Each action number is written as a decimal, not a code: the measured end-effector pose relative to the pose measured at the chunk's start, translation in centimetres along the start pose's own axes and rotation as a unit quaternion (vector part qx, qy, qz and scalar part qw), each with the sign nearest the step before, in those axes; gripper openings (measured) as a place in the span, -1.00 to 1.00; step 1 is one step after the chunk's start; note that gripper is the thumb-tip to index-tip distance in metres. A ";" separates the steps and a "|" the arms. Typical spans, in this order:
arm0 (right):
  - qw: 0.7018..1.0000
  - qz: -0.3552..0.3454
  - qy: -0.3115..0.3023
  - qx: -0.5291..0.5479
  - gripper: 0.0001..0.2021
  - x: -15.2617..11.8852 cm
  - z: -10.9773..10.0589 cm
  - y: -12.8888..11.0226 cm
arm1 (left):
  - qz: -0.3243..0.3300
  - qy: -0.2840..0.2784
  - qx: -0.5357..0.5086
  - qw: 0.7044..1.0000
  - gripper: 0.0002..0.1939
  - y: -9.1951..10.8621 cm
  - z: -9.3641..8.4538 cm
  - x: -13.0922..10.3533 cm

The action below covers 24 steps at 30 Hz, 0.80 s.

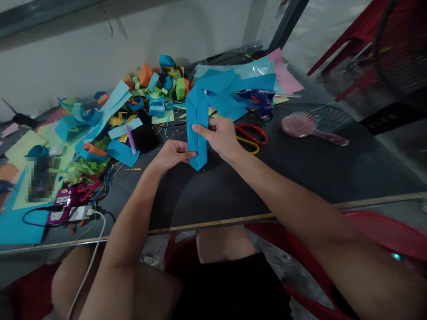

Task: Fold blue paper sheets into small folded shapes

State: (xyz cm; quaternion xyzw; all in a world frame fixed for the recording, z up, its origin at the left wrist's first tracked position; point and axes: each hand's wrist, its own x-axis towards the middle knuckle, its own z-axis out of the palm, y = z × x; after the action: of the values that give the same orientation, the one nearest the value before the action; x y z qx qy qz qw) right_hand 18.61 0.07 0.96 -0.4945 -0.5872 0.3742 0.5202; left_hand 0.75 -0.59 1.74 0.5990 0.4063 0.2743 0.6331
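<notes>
Blue paper, folded lengthwise into a flat strip, stood between the two hands, just above the dark table. The left hand pinched its left edge near the pointed lower end; the right hand gripped the right edge higher up, thumb laid across the front. Folding looked partly done, I judged: a seam ran down the middle and the near end came to a point — but the piece was flat and its far end looked less neatly shaped. Loose blue sheets lay uncut or unfolded just beyond, beside a blue glue gun. Back by the wall, a heap of small folded pieces suggested plenty already made.
</notes>
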 end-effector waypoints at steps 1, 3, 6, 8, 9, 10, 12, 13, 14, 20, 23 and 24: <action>1.000 0.003 0.018 0.010 -0.65 0.0 0.0 0.0 | -0.001 -0.005 0.000 1.000 -0.68 0.1 0.0 -0.1; 0.998 0.009 0.048 0.026 -0.68 0.0 0.0 0.0 | -0.001 -0.017 0.002 1.000 -0.69 0.2 -0.1 -0.2; 0.998 0.015 0.047 0.036 -0.70 0.0 -0.1 -0.3 | -0.004 -0.027 0.004 1.000 -0.68 0.3 -0.3 -0.2; 0.998 0.013 0.047 0.039 -0.69 0.1 -0.1 -0.5 | -0.006 -0.036 -0.003 0.999 -0.62 0.3 -0.3 -0.2; 0.998 0.011 0.047 0.039 -0.68 0.1 -0.2 -0.5 | -0.005 -0.042 -0.008 0.999 -0.58 0.3 -0.4 -0.2; 0.998 0.009 0.046 0.037 -0.66 0.1 -0.2 -0.5 | -0.004 -0.049 -0.012 0.999 -0.55 0.3 -0.4 -0.2; 0.999 0.007 0.044 0.027 -0.63 0.2 -0.2 -0.5 | -0.005 -0.066 -0.019 0.998 -0.49 0.3 -0.5 -0.2; 0.999 0.006 0.040 0.023 -0.62 0.2 -0.2 -0.5 | -0.007 -0.075 -0.022 0.997 -0.47 0.3 -0.6 -0.2; 0.999 0.005 0.035 0.020 -0.62 0.2 -0.2 -0.4 | -0.009 -0.084 -0.024 0.996 -0.45 0.4 -0.7 -0.3; 0.999 0.006 0.026 0.029 -0.59 0.2 -0.2 -0.3 | -0.008 -0.153 -0.030 0.988 -0.51 0.8 -1.2 -0.6; 0.999 0.005 0.029 0.041 -0.58 0.3 -0.2 -0.2 | -0.027 -0.199 -0.016 0.979 -0.56 1.0 -1.2 -0.8; 0.998 0.003 0.031 0.048 -0.58 0.4 -0.2 -0.2 | -0.033 -0.212 -0.014 0.977 -0.56 1.0 -1.1 -0.9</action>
State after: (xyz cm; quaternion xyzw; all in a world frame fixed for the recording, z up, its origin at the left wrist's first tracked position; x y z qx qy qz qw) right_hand 18.79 0.37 1.26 -0.4818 -0.5512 0.3880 0.5599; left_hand -0.51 -0.57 2.97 0.6212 0.2786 0.1254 0.7216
